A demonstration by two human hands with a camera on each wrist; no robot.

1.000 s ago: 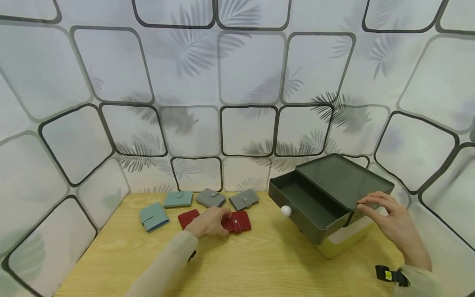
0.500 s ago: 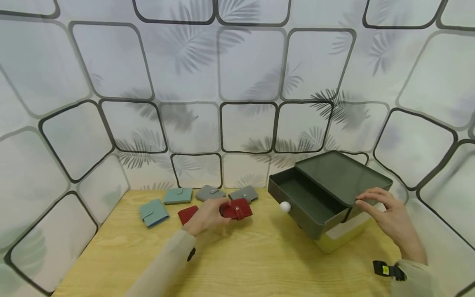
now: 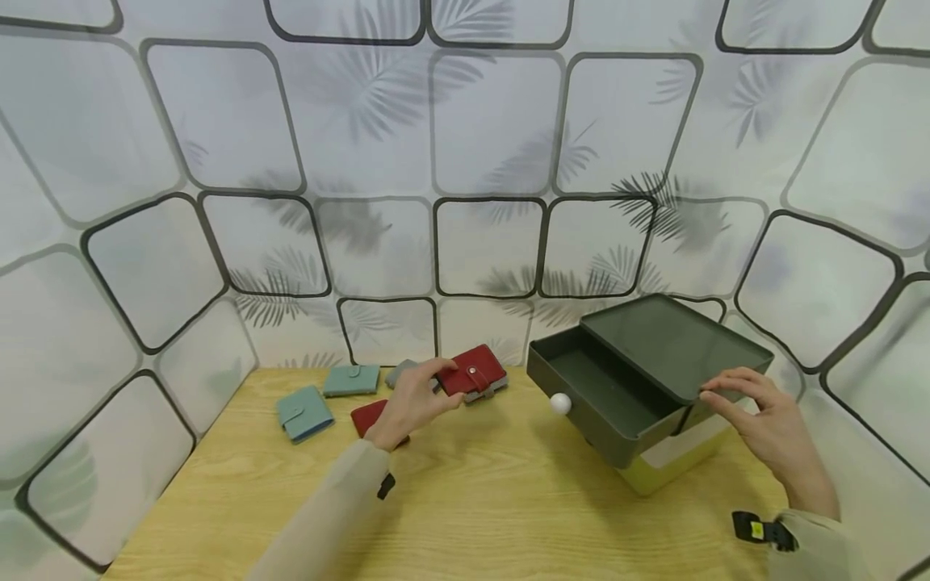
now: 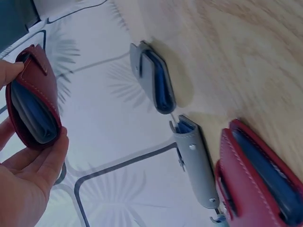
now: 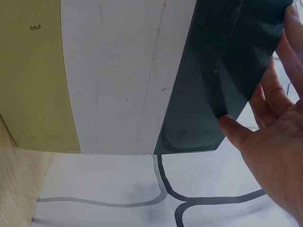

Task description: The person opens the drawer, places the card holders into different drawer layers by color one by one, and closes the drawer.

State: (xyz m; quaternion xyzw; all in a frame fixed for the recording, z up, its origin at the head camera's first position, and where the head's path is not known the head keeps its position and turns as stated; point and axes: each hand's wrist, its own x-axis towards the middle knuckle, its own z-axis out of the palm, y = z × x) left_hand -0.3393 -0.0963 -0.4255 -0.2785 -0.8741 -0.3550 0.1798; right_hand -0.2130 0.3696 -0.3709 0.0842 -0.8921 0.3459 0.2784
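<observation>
My left hand (image 3: pixel 414 403) grips a small red snap-strap wallet (image 3: pixel 478 368) by its left end, raised over the table. In the left wrist view, thumb and fingers are on either side of this red wallet (image 4: pixel 47 80); blue shows inside it. A grey wallet (image 3: pixel 496 390) lies partly hidden behind it. Beneath my left hand is a second red wallet (image 3: pixel 366 414), partly covered by the hand. My right hand (image 3: pixel 773 428) rests at the near right corner of a dark-topped box (image 3: pixel 676 347), its thumb touching the dark side panel (image 5: pixel 208 94) in the right wrist view.
The box's drawer (image 3: pixel 599 432) is pulled out toward the left and has a white round knob (image 3: pixel 560 403). Two teal wallets (image 3: pixel 305 413) lie at the left of the wooden table (image 3: pixel 472 516). Another grey wallet (image 3: pixel 400 371) is near the patterned backdrop (image 3: pixel 494 250).
My left hand has lifted the red wallet off the table and moved it up and away, so that it now overlaps the right-hand grey wallet. My right hand has stayed at the box.
</observation>
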